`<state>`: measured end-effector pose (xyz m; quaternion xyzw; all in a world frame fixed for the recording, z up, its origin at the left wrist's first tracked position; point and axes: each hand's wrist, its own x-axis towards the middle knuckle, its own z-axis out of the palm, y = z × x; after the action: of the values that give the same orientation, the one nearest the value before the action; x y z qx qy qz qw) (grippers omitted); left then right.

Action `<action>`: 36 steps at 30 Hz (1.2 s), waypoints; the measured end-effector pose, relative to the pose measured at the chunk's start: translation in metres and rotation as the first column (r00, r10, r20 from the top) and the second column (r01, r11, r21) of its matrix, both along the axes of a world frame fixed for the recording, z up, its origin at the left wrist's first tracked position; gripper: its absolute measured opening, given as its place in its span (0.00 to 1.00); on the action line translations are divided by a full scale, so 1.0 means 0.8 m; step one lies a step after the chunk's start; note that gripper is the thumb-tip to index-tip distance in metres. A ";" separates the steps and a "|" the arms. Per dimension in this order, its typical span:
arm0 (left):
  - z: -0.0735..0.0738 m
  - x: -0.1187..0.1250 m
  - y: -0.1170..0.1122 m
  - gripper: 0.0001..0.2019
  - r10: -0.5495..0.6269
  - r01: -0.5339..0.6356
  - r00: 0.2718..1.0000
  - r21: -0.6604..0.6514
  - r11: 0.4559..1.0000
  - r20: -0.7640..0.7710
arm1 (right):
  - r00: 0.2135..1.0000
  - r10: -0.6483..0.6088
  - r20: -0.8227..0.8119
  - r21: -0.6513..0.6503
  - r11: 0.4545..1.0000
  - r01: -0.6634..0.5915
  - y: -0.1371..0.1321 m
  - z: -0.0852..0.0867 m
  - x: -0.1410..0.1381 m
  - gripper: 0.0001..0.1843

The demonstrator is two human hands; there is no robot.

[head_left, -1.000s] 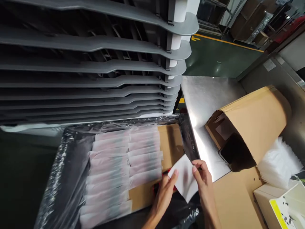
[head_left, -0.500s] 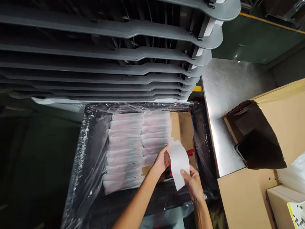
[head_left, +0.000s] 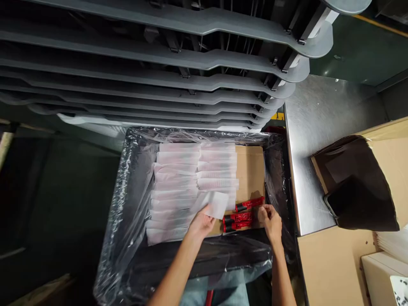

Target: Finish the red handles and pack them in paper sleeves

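My left hand (head_left: 201,223) is closed on a thin white paper sleeve (head_left: 217,205), held over the packed rows. My right hand (head_left: 272,223) has its fingers loosely bent and somewhat blurred, with nothing visible in them. It hovers at the right end of several red and black plastic parts (head_left: 238,217), one of which (head_left: 253,203) lies slightly tilted above the others. These lie on a cardboard sheet (head_left: 250,170) inside a bin lined with clear plastic (head_left: 117,204). Two columns of white-wrapped pieces (head_left: 175,182) lie to the left, their reddish contents showing faintly through.
Stacked grey trays (head_left: 197,59) overhang the far side of the bin. On the right are a metal tabletop (head_left: 306,170), an open cardboard box with a dark inside (head_left: 357,182), a flat cardboard piece (head_left: 334,259) and a white box (head_left: 379,272).
My right hand has let go of the white sleeve and moved right. My left hand has carried the sleeve left and down, uncovering the red and black parts. The camera view has shifted slightly.
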<state>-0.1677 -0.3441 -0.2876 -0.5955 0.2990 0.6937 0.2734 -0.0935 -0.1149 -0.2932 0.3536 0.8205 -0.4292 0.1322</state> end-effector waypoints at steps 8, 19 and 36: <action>0.024 -0.004 -0.031 0.18 0.117 -0.117 0.993 -0.005 0.993 -0.021 | 0.722 0.639 0.265 0.189 0.700 -0.689 -0.048 -0.057 -0.031 0.12; 0.025 0.013 0.010 0.19 0.071 -0.072 0.997 -0.010 0.997 -0.036 | 0.747 0.631 0.209 0.294 0.688 -0.663 -0.035 -0.033 -0.031 0.15; 0.027 0.013 0.064 0.06 0.012 -0.031 0.990 -0.137 0.990 -0.140 | 0.827 -0.556 -0.080 -0.232 0.818 0.527 -0.038 0.106 0.077 0.29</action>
<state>-0.1574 -0.2928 -0.2658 -0.5667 0.3584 0.7138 0.2022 -0.0321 -0.1456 -0.2086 0.5257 0.6456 -0.5536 -0.0202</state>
